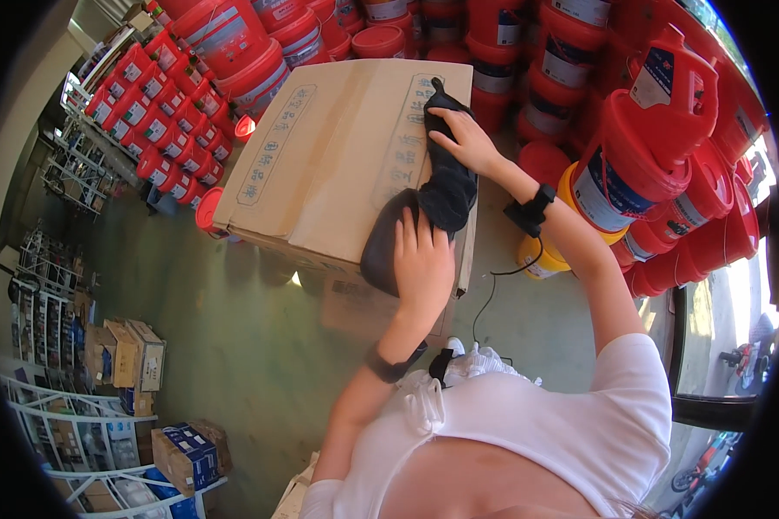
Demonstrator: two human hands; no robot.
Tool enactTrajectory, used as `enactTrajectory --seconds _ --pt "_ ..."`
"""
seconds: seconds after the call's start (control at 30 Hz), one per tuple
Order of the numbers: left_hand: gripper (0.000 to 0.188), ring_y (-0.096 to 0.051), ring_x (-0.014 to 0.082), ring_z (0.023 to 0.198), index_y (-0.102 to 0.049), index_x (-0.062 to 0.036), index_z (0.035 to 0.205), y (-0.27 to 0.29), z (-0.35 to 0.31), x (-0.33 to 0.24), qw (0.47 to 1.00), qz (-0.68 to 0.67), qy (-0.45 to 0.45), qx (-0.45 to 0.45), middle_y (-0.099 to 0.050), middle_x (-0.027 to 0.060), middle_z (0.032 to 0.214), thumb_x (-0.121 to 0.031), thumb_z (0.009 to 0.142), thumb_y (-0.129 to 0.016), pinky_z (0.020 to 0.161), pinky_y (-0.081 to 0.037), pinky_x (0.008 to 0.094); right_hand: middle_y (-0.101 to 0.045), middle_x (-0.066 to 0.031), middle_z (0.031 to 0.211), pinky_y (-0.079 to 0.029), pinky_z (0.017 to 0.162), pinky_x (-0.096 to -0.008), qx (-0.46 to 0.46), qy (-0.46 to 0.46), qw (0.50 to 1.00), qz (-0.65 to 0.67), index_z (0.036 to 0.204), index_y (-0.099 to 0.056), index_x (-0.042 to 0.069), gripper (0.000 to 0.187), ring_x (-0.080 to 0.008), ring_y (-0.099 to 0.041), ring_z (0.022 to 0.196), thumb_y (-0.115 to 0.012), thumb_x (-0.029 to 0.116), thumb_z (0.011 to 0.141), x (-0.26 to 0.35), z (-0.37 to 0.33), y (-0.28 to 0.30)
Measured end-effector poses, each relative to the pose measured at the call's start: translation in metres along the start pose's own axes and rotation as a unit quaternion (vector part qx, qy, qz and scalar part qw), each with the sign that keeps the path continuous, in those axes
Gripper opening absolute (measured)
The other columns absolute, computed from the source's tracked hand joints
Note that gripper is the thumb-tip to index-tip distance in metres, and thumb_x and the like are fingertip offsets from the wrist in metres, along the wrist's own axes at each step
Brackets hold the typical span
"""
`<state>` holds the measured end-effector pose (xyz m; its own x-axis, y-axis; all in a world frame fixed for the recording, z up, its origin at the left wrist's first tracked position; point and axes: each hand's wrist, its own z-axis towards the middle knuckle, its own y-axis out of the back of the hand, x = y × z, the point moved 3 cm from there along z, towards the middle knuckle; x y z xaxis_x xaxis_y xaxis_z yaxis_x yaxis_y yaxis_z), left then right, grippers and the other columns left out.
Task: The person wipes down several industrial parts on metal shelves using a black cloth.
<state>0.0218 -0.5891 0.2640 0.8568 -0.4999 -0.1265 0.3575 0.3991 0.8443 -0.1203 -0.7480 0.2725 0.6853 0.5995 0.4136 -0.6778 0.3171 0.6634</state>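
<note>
A large brown cardboard box [338, 156], taped along its top, stands in front of me. Along its right edge lies a long, soft black item [448, 177]. Cloth-like folds make up its far part, while a smooth, dark rounded part hangs over the box's near edge; its exact kind I cannot make out. My left hand [424, 259] lies on the rounded near part with fingers stretched out. Farther off, my right hand [469, 143] rests on the black cloth near its far end, fingers extended and thumb apart. Both wrists wear dark bands.
Stacked red buckets [493, 52] stand behind the box. More buckets and a red jug [679, 95] rise at the right, beside yellow buckets [538, 256]. A black cable [491, 298] hangs from my right wristband. Metal racks [78, 424] and cartons [139, 355] stand left.
</note>
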Motion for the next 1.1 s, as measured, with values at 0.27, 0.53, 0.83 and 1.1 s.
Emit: enactTrajectory --seconds 0.27,0.53,0.83,1.1 --pt "0.020 -0.051 0.0343 0.100 -0.053 0.0053 0.092 0.018 -0.082 0.013 0.971 -0.206 0.060 -0.105 -0.053 0.0186 0.106 -0.001 0.073 -0.052 0.089 -0.038 0.0443 -0.055 -0.0111 0.095 -0.035 0.083 -0.0368 0.092 0.070 0.962 0.249 0.101 -0.054 0.005 0.024 -0.0296 -0.048 0.093 -0.050 0.009 0.078 0.123 -0.092 0.003" --pt "0.033 -0.050 0.0275 0.104 -0.051 -0.0006 0.108 0.009 -0.114 0.012 0.848 -0.501 0.148 -0.088 -0.052 0.0165 0.111 -0.013 0.078 -0.054 0.090 -0.037 0.0347 -0.057 -0.0119 0.090 -0.038 0.076 -0.0349 0.085 -0.023 0.951 0.298 0.097 -0.055 0.003 0.019 -0.0290 -0.051 0.084 -0.046 0.004 0.080 0.148 -0.132 0.016" --pt "0.045 -0.054 0.0271 0.100 -0.048 -0.0009 0.114 0.000 -0.137 0.033 0.810 -0.541 0.220 -0.056 -0.054 0.0164 0.110 -0.014 0.073 -0.062 0.084 -0.042 0.0324 -0.053 -0.0145 0.100 -0.036 0.082 -0.0339 0.076 -0.088 0.941 0.316 0.107 -0.050 0.001 0.027 -0.0298 -0.048 0.091 -0.046 0.005 0.080 0.179 -0.160 0.012" --pt "0.043 -0.056 0.0239 0.096 -0.051 0.0004 0.111 0.029 -0.190 0.087 0.751 -0.584 0.300 -0.074 -0.056 0.0156 0.107 -0.011 0.071 -0.063 0.083 -0.042 0.0303 -0.048 -0.0170 0.112 -0.037 0.089 -0.0348 0.195 -0.078 0.923 0.323 0.120 -0.039 0.001 0.046 -0.0307 -0.047 0.102 -0.054 0.018 0.080 0.239 -0.154 -0.029"
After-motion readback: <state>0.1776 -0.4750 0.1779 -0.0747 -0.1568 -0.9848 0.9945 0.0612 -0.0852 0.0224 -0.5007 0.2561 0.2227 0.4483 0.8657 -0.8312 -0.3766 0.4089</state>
